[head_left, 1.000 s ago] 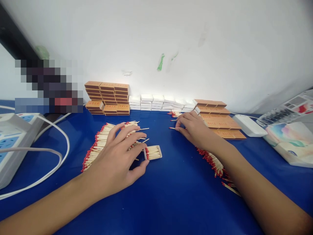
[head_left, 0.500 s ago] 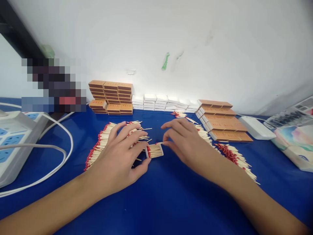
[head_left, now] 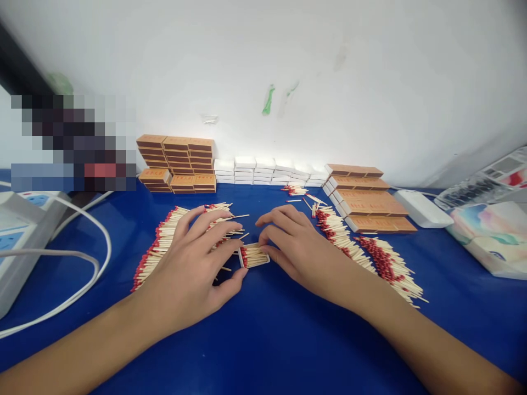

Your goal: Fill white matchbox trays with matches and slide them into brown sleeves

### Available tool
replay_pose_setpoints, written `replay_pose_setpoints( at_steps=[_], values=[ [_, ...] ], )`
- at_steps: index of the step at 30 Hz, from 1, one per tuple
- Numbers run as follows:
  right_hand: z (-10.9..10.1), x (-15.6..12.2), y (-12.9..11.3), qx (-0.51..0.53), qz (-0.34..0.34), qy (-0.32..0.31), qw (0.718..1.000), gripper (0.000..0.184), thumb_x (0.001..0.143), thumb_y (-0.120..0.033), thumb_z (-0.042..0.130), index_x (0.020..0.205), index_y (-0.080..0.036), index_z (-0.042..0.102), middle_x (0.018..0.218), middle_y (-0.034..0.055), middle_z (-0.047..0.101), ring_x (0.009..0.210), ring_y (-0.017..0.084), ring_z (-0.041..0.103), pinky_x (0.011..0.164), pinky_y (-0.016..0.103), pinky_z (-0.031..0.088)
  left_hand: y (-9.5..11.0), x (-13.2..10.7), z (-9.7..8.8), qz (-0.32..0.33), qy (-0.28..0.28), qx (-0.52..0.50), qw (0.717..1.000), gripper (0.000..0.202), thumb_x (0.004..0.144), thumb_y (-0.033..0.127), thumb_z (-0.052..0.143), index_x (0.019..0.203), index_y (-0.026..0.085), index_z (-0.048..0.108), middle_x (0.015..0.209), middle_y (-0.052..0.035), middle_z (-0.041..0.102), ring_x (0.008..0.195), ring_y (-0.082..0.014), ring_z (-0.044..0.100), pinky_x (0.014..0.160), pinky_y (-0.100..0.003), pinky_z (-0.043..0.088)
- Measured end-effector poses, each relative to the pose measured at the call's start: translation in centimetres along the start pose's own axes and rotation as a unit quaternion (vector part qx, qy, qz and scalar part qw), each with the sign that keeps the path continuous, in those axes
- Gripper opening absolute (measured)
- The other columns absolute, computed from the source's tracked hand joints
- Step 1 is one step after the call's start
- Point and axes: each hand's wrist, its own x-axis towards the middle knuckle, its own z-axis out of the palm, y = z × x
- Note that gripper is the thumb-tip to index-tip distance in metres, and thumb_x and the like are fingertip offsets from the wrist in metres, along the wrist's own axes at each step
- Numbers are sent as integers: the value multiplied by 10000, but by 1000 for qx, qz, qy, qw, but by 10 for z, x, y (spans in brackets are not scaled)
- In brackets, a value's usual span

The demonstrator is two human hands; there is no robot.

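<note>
A small white matchbox tray (head_left: 254,266) holds a layer of matches (head_left: 252,255), their red heads toward its left end. My left hand (head_left: 200,263) steadies the tray's left end between thumb and index finger, its other fingers spread over a heap of loose matches (head_left: 164,236). At the right end, my right hand (head_left: 298,241) has its thumb and index fingertips close together on the matches in the tray. Its other fingers are curled above. What exactly those fingertips pinch is partly hidden.
Two more match piles (head_left: 343,236) (head_left: 391,269) lie to the right. White trays (head_left: 265,170) line the wall between stacks of brown matchboxes (head_left: 177,159) (head_left: 370,197). A power strip (head_left: 28,236) with white cables is at left; a white adapter (head_left: 424,208) and tissue pack (head_left: 489,236) are at right.
My right fingertips have moved slightly left, from the tray's upper right corner onto the matches inside it. My left hand keeps its hold on the tray. The whole view has shifted a little.
</note>
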Motion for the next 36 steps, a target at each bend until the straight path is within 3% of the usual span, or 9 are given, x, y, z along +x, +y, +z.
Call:
replay_pose_setpoints(
  at_steps=[10,15,18,21,25,29,36],
  values=[
    [2,2,0,34,2,23,999,143,1107,-154,585,1035,-187,704,1254,142,759,1236,317,622,1037,510,551,0,-1,0,-1,-4,-10,1000,165,1033,300,680,1130,212,780,1327,-90,789,1431,-352,642,1294,-614,378],
    [4,-4,54,-30,90,80,992,114,1086,-215,620,1097,-203,733,1131,129,783,1111,335,631,1016,537,522,-1,-1,0,0,0,-26,1000,151,1025,297,699,1123,219,783,1324,-90,793,1410,-350,651,1278,-629,389],
    [8,-13,96,-75,143,63,985,155,1051,-266,655,1146,-203,759,1146,155,778,1130,373,621,1047,573,495,0,-1,0,4,0,-29,1000,153,1022,302,711,1122,211,784,1323,-91,791,1397,-346,650,1280,-627,391],
    [10,-16,119,-78,168,48,982,142,1037,-302,642,1024,-219,757,1070,149,762,1089,365,627,1039,565,484,0,-1,0,6,5,-31,999,156,1020,299,714,1121,204,785,1311,-94,794,1378,-342,660,1281,-631,393],
    [10,-16,119,-78,171,39,981,225,1039,-371,616,884,-237,710,1044,143,736,1077,355,602,1020,558,477,1,0,-1,2,3,-32,999,140,1008,289,721,1100,207,787,1311,-96,793,1397,-355,652,1273,-636,408],
    [9,-19,118,-108,229,51,966,261,1031,-432,631,895,-231,726,1051,154,738,1107,381,587,968,562,474,1,-1,-1,3,0,-25,1000,151,1018,296,704,1100,200,787,1321,-94,790,1391,-349,651,1287,-635,389],
    [14,-21,126,-151,290,65,943,218,996,-361,626,883,-222,751,1046,165,739,1145,403,567,937,557,463,1,-1,-2,3,1,-27,1000,160,1017,301,701,1121,213,785,1326,-96,791,1380,-344,661,1286,-636,401]
  ],
)
